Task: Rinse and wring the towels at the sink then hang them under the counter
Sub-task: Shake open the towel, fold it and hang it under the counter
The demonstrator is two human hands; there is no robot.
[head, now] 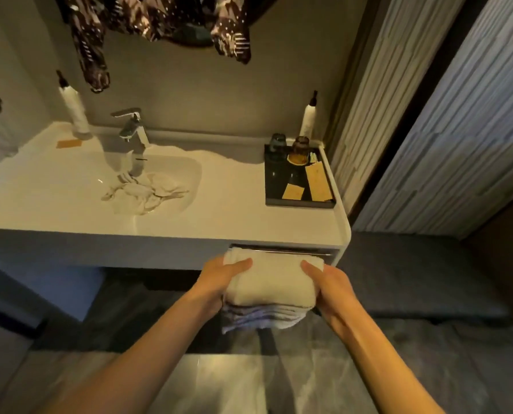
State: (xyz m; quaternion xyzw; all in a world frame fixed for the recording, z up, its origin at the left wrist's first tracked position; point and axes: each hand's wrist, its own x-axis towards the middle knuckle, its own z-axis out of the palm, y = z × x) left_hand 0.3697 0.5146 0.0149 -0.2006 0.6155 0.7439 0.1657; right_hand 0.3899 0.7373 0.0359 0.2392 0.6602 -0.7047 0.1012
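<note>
Both your forearms reach in: your left hand point(219, 282) and right hand point(330, 289) grasp the folded towel point(274, 282) by its ends, thumbs on top, just below the counter point(234, 210) edge by the rail point(282, 249). Another towel point(145, 189) lies crumpled in the sink point(79, 186) under the faucet point(131, 130).

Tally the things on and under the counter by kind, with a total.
Towels: 2, one crumpled in the sink, one folded in both hands
Pump bottles: 2
Glasses: 2
Tray: 1
Faucet: 1
Total: 8
</note>
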